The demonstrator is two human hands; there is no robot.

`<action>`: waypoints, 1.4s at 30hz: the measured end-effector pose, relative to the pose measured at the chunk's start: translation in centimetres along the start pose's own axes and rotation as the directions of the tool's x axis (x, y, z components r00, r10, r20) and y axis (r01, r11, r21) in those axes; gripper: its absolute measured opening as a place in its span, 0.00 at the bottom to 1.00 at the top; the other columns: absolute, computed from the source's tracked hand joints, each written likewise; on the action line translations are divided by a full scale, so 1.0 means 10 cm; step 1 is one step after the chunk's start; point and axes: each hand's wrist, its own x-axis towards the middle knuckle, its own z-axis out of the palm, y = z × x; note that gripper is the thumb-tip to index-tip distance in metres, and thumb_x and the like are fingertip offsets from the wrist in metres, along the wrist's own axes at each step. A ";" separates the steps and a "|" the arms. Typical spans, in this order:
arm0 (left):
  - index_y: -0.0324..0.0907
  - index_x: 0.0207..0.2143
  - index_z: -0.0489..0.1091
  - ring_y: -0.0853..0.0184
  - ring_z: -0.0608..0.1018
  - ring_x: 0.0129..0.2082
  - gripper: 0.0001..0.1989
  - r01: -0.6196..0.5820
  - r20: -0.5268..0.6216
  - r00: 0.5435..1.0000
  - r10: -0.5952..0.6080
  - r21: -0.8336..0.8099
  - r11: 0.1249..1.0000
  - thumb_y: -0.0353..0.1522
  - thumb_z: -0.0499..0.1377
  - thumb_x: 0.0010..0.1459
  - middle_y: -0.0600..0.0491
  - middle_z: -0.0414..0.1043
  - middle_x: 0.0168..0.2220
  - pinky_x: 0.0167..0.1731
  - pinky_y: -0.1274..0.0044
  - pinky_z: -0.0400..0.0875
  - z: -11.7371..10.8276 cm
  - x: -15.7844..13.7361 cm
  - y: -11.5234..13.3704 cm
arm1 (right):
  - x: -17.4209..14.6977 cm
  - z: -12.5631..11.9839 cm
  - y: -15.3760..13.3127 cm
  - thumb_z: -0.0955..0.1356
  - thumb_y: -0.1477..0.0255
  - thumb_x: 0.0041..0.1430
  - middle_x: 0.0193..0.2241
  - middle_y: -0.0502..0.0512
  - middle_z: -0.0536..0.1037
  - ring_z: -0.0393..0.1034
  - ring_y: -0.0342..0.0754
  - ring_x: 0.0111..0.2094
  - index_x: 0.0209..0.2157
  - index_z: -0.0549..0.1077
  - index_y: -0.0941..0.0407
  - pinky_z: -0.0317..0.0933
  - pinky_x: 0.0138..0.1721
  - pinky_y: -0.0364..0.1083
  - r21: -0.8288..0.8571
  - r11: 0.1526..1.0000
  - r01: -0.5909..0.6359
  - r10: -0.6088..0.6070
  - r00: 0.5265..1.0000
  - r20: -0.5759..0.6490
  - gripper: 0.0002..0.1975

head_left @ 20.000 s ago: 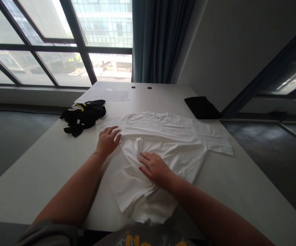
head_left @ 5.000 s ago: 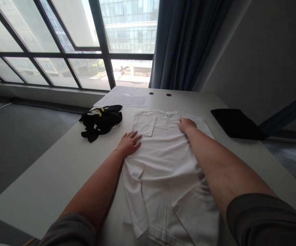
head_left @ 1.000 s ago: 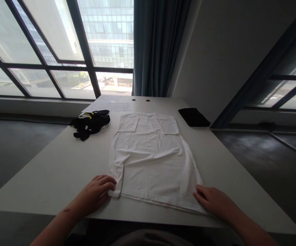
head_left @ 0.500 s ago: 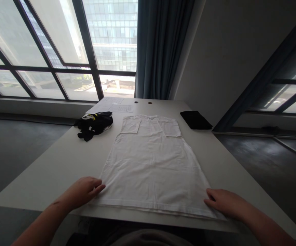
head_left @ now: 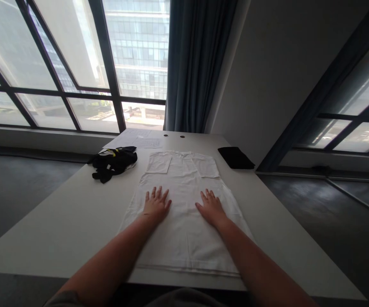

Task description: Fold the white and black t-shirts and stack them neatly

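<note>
The white fabric T-shirt point(head_left: 183, 221) lies spread directly beneath both hands, its neckline at the far end and both short sleeves folded inward. The person's left hand point(head_left: 156, 205) rests palm down on the left half of the shirt, fingers spread apart; the right hand point(head_left: 211, 207) lies the same way on the right half, a strip of fabric between them. The hem runs just inside the near edge of the white surface point(head_left: 59, 230), partly behind the forearms. The surface stretches wide along both sides of the shirt. Beyond, a crumpled black cloth bundle point(head_left: 116, 163) sits near the left edge, and a flat black rectangular item point(head_left: 236, 157) near the right edge.
</note>
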 end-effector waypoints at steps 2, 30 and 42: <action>0.50 0.71 0.59 0.45 0.53 0.75 0.31 0.075 0.008 0.997 -0.075 0.004 0.997 0.48 0.45 0.72 0.42 0.51 0.75 0.69 0.47 0.48 0.04 0.02 -0.24 | 0.06 0.15 0.20 0.57 0.52 0.73 0.74 0.71 0.49 0.42 0.63 0.75 0.73 0.55 0.63 0.42 0.71 0.65 -0.006 0.996 -0.088 0.088 0.996 -0.027 0.38; 0.49 0.73 0.57 0.54 0.50 0.76 0.31 0.060 0.114 0.991 -0.070 0.094 0.994 0.45 0.48 0.71 0.50 0.46 0.77 0.74 0.58 0.45 -0.15 -0.12 -0.66 | 0.07 0.30 0.97 0.57 0.56 0.73 0.73 0.73 0.51 0.46 0.63 0.74 0.72 0.58 0.67 0.43 0.72 0.59 -0.044 0.980 -0.192 0.189 0.980 -0.066 0.37; 0.50 0.73 0.58 0.54 0.51 0.76 0.31 0.058 0.110 0.992 -0.068 0.094 0.994 0.45 0.49 0.71 0.50 0.47 0.76 0.74 0.58 0.46 -0.16 -0.12 -0.66 | 0.07 0.29 0.98 0.58 0.55 0.72 0.74 0.71 0.52 0.46 0.62 0.74 0.72 0.58 0.65 0.43 0.72 0.59 -0.031 0.981 -0.193 0.191 0.980 -0.058 0.37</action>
